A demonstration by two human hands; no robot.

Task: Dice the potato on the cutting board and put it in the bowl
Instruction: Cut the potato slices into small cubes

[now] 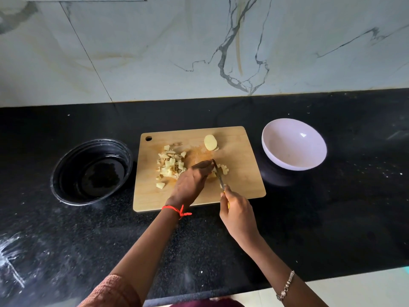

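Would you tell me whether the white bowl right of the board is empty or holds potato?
Empty: the inside of the white bowl is bare; the diced potato lies on the cutting board.

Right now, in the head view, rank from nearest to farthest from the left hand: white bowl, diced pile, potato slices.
1. Diced pile, beside the left hand, on the board.
2. Potato slices, at the board's back.
3. White bowl, off the board, right.
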